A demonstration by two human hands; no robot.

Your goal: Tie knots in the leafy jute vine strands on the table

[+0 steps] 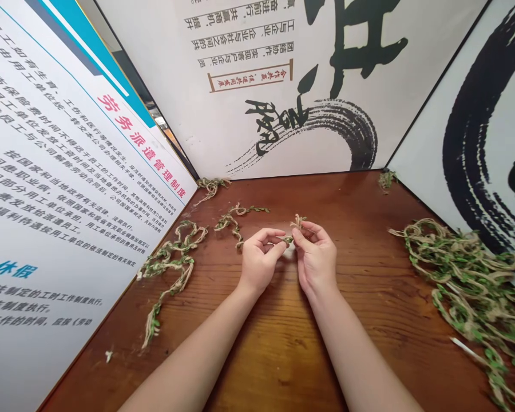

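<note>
Leafy twine (289,239) pinched by fingers (277,250) of left hand (258,262) and right hand (318,258); forearms (201,343) angled in from seven and five o'clock.

One camera on my head looks forward and down, upon my hands (260,262) and the wooden table (278,355) before me

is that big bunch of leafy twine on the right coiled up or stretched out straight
Coiled up: the leafy twine lies in a tangled heap of overlapping loops on the table.
</note>
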